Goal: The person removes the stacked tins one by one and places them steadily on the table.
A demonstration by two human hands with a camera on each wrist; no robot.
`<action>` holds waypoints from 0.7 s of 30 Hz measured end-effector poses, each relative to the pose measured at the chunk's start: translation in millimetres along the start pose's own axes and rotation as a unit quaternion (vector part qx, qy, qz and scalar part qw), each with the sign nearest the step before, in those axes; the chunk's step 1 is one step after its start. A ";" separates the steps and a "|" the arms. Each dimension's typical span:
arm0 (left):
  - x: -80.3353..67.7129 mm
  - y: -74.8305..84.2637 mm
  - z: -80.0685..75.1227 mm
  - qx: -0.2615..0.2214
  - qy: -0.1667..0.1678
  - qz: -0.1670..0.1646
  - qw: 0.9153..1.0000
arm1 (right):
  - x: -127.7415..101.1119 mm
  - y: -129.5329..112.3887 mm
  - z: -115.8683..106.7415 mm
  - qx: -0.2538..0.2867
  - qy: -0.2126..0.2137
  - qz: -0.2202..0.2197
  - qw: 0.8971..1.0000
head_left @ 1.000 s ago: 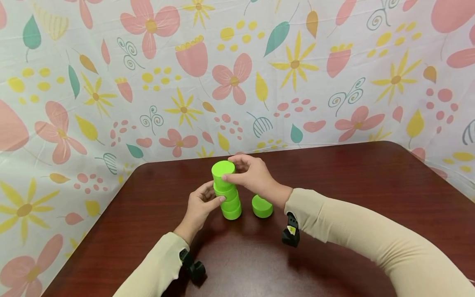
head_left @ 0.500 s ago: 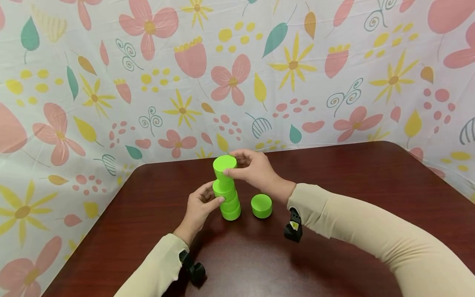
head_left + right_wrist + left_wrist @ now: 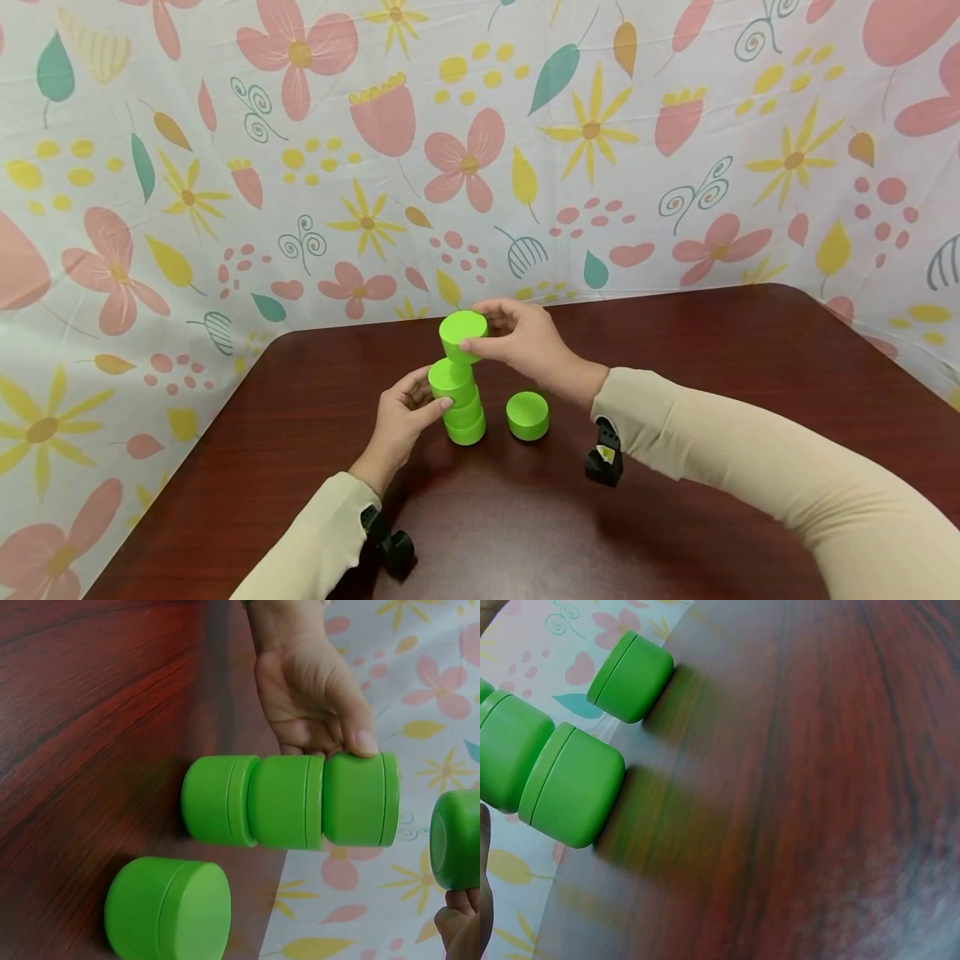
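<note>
Ideally, the left hand (image 3: 400,419), apparently gripping the stack (image 3: 466,402), steadies it while the right hand (image 3: 528,340) holds its pinched tub (image 3: 460,328) level.

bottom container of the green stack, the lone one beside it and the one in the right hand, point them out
Bottom container (image 3: 214,799), right wrist view: side of its body
Lone container (image 3: 528,411), head view: top face
Held container (image 3: 460,327), head view: top face

Right hand (image 3: 531,340) holds a green container (image 3: 457,335), seemingly just above a stack (image 3: 465,397).
</note>
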State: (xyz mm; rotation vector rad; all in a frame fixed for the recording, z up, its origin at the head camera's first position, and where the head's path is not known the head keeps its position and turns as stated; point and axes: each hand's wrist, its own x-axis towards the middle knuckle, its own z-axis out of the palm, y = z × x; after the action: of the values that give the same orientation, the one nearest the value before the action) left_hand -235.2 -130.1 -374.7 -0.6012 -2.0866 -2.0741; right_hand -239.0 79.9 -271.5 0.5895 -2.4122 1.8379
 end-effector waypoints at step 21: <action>-0.2 0.7 2.7 0.004 0.011 0.003 1.000 | -11.7 19.2 -44.1 -0.036 0.042 0.018 0.998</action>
State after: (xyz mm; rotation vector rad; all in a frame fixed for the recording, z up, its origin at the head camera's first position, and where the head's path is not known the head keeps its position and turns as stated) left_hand -234.3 -127.5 -374.2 -0.5798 -2.0771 -2.0594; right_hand -242.6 128.7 -279.4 0.4575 -2.4371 1.7429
